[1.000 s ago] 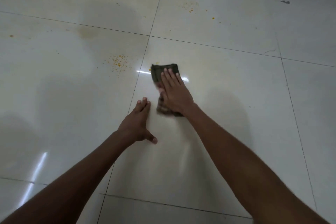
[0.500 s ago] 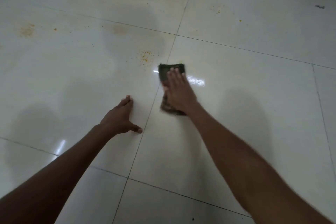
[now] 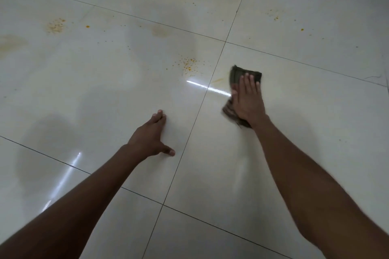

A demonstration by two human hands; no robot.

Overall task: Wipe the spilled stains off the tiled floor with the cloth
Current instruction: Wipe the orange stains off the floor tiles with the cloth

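Pressing cloth (image 3: 237, 74) under right hand (image 3: 248, 101), left hand (image 3: 150, 137) seemingly flat on floor (image 3: 294, 153)

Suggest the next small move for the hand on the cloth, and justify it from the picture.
Probably slide the cloth left across the grout line. The right hand presses it flat, and a cluster of orange specks lies unwiped just beyond, on the next tile. The left hand braces on the floor.

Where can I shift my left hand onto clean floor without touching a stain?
Clean tile lies around the left hand, between the two arms, and on the tile right of the cloth under the right hand. Crowded: orange specks just beyond the left hand, a smear left of the cloth, more stains far left.
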